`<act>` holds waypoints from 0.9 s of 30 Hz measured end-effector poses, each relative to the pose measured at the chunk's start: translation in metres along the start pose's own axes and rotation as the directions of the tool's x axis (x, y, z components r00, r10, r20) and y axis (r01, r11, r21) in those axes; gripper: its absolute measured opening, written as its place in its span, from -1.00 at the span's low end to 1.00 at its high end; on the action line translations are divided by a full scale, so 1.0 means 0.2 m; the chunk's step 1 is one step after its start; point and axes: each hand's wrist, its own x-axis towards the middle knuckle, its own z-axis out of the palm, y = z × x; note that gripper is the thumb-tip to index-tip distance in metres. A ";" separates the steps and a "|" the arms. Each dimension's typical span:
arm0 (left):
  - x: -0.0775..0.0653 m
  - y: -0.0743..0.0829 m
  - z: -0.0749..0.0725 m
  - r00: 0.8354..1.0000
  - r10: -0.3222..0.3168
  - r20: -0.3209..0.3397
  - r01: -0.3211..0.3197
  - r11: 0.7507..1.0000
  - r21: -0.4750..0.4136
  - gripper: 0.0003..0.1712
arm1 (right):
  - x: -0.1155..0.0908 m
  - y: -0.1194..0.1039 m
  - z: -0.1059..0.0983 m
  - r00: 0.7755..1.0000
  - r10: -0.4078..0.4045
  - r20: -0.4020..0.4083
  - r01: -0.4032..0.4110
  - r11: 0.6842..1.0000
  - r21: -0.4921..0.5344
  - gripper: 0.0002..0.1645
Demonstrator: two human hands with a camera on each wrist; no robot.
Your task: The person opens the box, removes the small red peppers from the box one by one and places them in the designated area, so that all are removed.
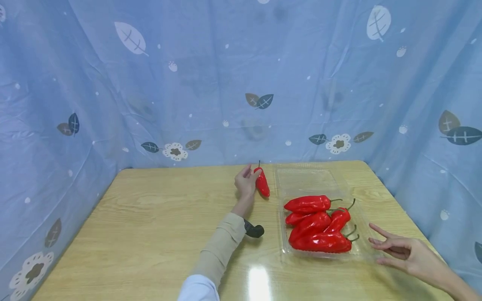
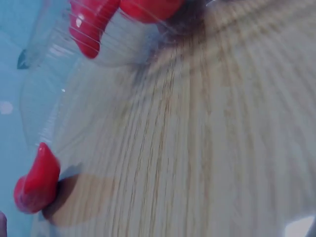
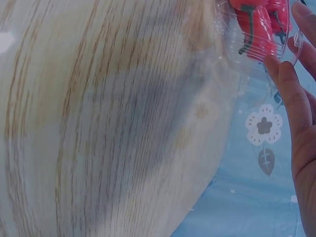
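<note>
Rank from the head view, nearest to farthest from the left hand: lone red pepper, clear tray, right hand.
1. Lone red pepper: touching the left hand, just right of its fingers, near the table's far edge.
2. Clear tray: right of that pepper, holding the pile of peppers.
3. Right hand: beyond the tray's right near corner, fingers spread.
</note>
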 end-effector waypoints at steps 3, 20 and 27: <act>-0.01 0.02 -0.03 0.998 0.009 0.064 -0.008 1.000 -0.018 -0.45 | 0.00 0.00 -0.01 1.000 0.005 0.001 -0.005 1.000 -0.004 -0.64; -0.23 0.17 -0.31 0.906 0.149 0.396 -0.141 0.989 -0.049 -0.52 | 0.01 -0.01 -0.01 0.998 0.040 0.051 -0.045 0.994 0.097 -0.68; -0.46 0.32 -0.39 0.841 0.143 0.523 -0.185 0.982 0.029 -0.54 | 0.02 -0.03 -0.02 0.996 0.080 0.028 -0.080 0.997 -0.004 -0.69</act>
